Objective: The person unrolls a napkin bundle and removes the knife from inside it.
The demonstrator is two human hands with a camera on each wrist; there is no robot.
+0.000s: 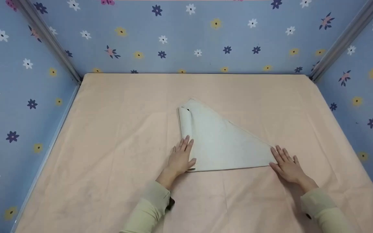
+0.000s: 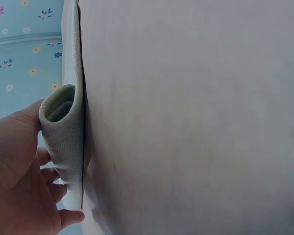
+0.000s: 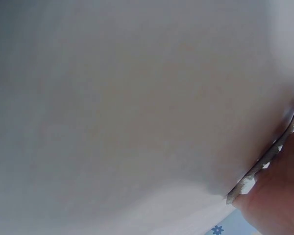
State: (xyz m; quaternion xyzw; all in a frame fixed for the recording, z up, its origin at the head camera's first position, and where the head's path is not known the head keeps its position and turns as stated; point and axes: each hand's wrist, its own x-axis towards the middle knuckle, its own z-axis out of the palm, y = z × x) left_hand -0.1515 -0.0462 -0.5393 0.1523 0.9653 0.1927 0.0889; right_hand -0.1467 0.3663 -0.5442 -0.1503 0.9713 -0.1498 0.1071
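Note:
A pale green-white cloth (image 1: 228, 142) lies folded into a roughly triangular shape on the table, its left side turned over into a loose roll (image 1: 186, 121). My left hand (image 1: 178, 160) rests on the near end of that roll with fingers extended. In the left wrist view, the roll's hollow end (image 2: 61, 110) shows beside the thumb. Over the cloth's right tip, my right hand (image 1: 288, 168) lies flat, fingers pointing away and slightly left. The right wrist view catches only part of this hand (image 3: 279, 196) along the cloth's thin edge (image 3: 269, 155).
A peach-coloured cover (image 1: 125, 129) with faint creases spreads over the table. Blue flowered panels (image 1: 186, 35) stand behind and on both sides, with grey metal posts (image 1: 49, 38) at the back corners.

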